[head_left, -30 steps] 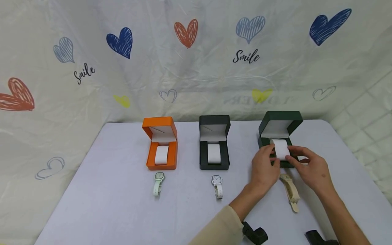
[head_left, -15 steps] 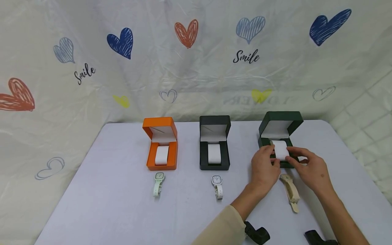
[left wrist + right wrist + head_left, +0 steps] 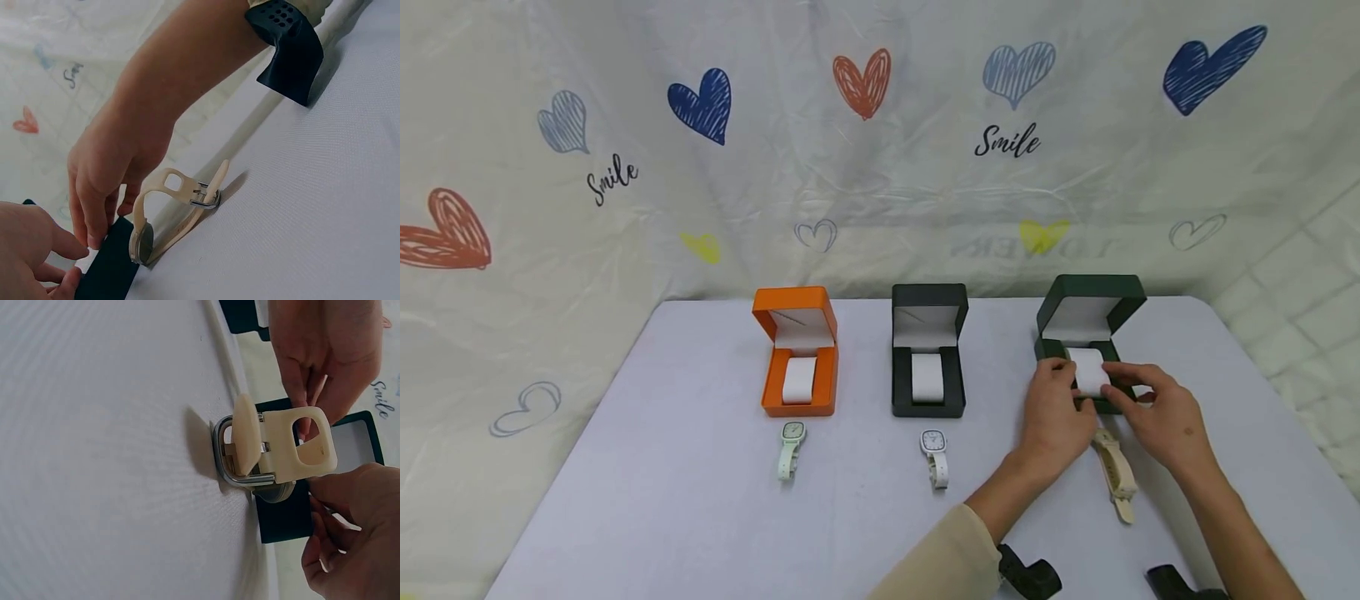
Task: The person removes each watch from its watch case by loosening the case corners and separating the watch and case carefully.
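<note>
At the right, an open dark green watch box [image 3: 1093, 286] has a white watch cushion [image 3: 1088, 373] in its base. My left hand [image 3: 1055, 421] holds the cushion's left side, its fingertips reaching down inside the box wall. Index finger and thumb of my right hand [image 3: 1172, 417] pinch the right side. A cream strap watch [image 3: 1117, 477] lies on the table just in front of this box. In the left wrist view the buckled strap of the watch [image 3: 169, 178] stands up in a loop. The right wrist view has the watch [image 3: 306, 447] overlapping the box, hiding the fingertips partly.
An open orange watch box [image 3: 771, 385] and an open black one [image 3: 898, 383] stand to the left, each with a white cushion. A pale green watch [image 3: 789, 450] and a white watch [image 3: 935, 458] lie before them. The white-covered table [image 3: 700, 500] ends at a hanging sheet [image 3: 917, 192].
The white cushion sits slightly lower and nearer me in the green box. My left hand has shifted a little right and nearer; the right hand has barely moved.
</note>
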`<state>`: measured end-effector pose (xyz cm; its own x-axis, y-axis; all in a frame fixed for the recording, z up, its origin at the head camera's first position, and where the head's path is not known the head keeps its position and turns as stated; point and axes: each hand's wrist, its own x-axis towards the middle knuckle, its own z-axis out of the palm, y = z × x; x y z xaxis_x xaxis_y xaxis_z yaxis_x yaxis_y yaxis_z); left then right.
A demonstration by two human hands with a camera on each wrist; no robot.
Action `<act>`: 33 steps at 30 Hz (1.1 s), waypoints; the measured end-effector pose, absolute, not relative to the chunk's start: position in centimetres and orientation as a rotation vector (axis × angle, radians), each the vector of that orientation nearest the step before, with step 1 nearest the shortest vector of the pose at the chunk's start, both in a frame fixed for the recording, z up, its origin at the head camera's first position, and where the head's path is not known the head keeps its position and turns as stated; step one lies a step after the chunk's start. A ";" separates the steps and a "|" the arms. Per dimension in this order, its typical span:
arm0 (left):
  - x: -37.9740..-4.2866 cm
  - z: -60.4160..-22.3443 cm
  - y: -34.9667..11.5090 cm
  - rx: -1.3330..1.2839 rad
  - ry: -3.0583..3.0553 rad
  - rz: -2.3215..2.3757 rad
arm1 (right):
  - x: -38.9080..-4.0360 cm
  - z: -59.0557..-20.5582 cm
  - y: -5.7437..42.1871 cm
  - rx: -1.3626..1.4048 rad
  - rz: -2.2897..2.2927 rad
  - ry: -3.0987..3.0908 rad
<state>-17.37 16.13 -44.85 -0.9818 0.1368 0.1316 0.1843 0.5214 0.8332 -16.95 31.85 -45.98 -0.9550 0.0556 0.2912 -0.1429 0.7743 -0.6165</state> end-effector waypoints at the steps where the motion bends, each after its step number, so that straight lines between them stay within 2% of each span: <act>1: -17.3 -44.8 16.1 -0.275 -2.698 -1.514 | -17.0 -46.0 31.9 0.070 0.964 -2.676; 15: -17.0 -44.0 14.2 -0.294 -2.517 -1.964 | -17.3 -46.1 31.9 0.085 0.927 -2.714; 22: -16.6 -43.2 11.5 -0.422 -2.457 -2.004 | -17.3 -45.7 32.2 0.139 0.950 -2.740; 33: -15.8 -42.7 6.7 -0.588 -2.436 -1.822 | -16.4 -44.6 31.5 0.128 0.901 -2.741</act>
